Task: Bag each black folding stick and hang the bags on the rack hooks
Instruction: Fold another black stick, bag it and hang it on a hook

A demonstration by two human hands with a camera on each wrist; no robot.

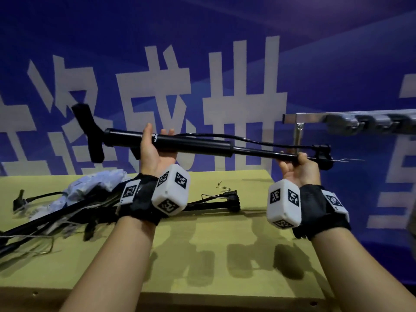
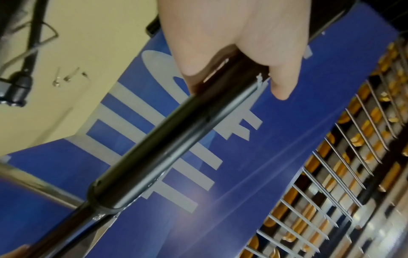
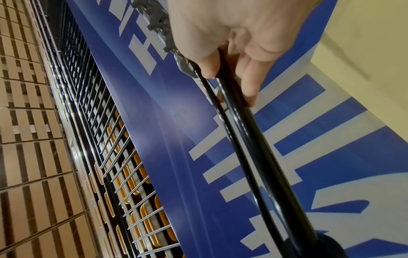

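I hold one black folding stick (image 1: 202,146) level in the air above the yellow-green table (image 1: 202,244). Its T-shaped grip (image 1: 87,131) points left; a thin cord (image 1: 243,139) runs along it. My left hand (image 1: 155,149) wraps the thick tube (image 2: 154,148) from below, thumb and fingertips showing over the top. My right hand (image 1: 297,167) grips the thin shaft (image 3: 253,148) and the cord near the right end. Beyond that end stands the metal rack bar (image 1: 310,118) with grey hooks (image 1: 351,124). No bag is on this stick.
More black sticks (image 1: 56,217) lie tangled on the table's left half, with a pale crumpled bag (image 1: 94,183) on top. A few small metal pins (image 1: 222,188) lie near the back edge. A blue banner with white characters (image 1: 225,86) hangs behind.
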